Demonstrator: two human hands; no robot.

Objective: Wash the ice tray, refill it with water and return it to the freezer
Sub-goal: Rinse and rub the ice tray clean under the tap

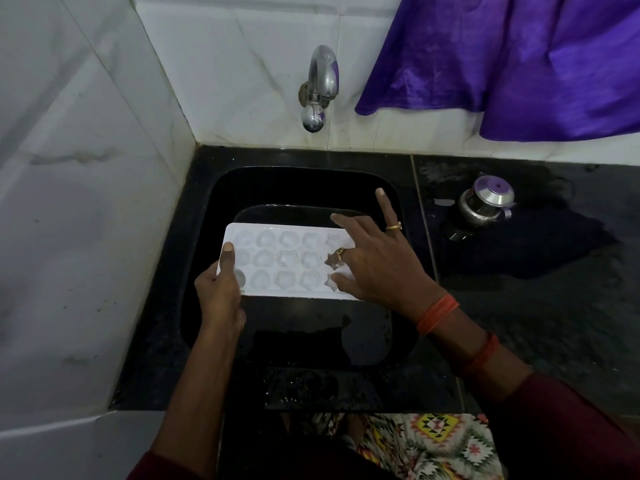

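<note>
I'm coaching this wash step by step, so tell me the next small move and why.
Probably lift the right hand to the chrome wall tap and open it. No water shows running; the white plastic ice tray is held over the black sink, and the left hand grips its left edge, so the right, only touching the tray's right end, is free.

1. White tiled walls (86, 168), faintly grey-veined, meeting in a corner at left.
2. Chrome tap (320, 84) fixed to the back wall, above a black sink (207, 237).
3. Black stone counter (519, 306), wet and glossy, with a small lidded steel pot (485, 206) standing at right.
4. Purple cloth (519, 64) hanging against the wall at upper right.
</note>
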